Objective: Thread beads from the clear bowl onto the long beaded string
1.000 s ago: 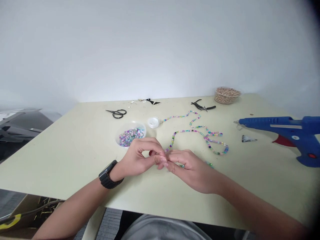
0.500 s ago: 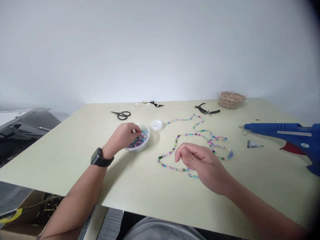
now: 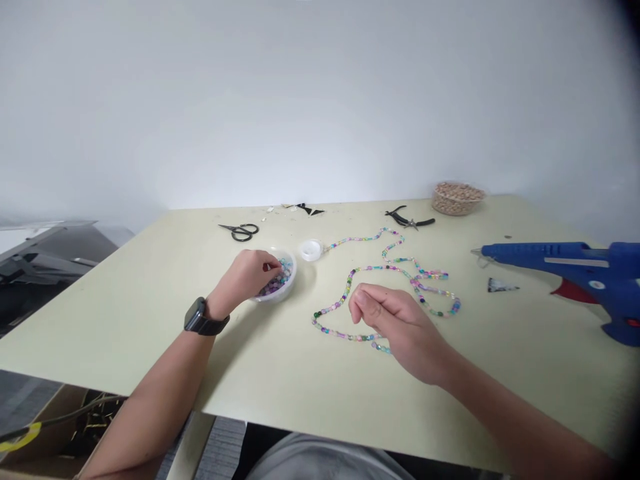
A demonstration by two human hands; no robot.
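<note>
My left hand (image 3: 249, 275), with a black watch on its wrist, reaches into a white tub of beads (image 3: 293, 283). Its thumb and fingertips are pinched together over the blue, purple and pale beads; whatever sits between them is too small to make out. My right hand (image 3: 400, 327) is held above the table, thumb pressed against curled fingers. Under and behind it winds a long string of colourful beads (image 3: 345, 333), whose near end is partly covered by the hand. The far end of the string runs to a small white spool (image 3: 312, 250) beside the tub.
Black scissors (image 3: 241, 232) lie behind the tub, near dark scraps (image 3: 305, 209). Black-handled pliers (image 3: 411, 220) and a clear tub of tan pieces (image 3: 457, 199) are at the back right. A blue glue gun (image 3: 545, 257) rests at the right, with a small black-and-white piece (image 3: 501, 285) beside it.
The view has shifted slightly, so most things appear a little further left. Both hands keep nearly the same pose, the left still pinching in the tub and the right still closed.
</note>
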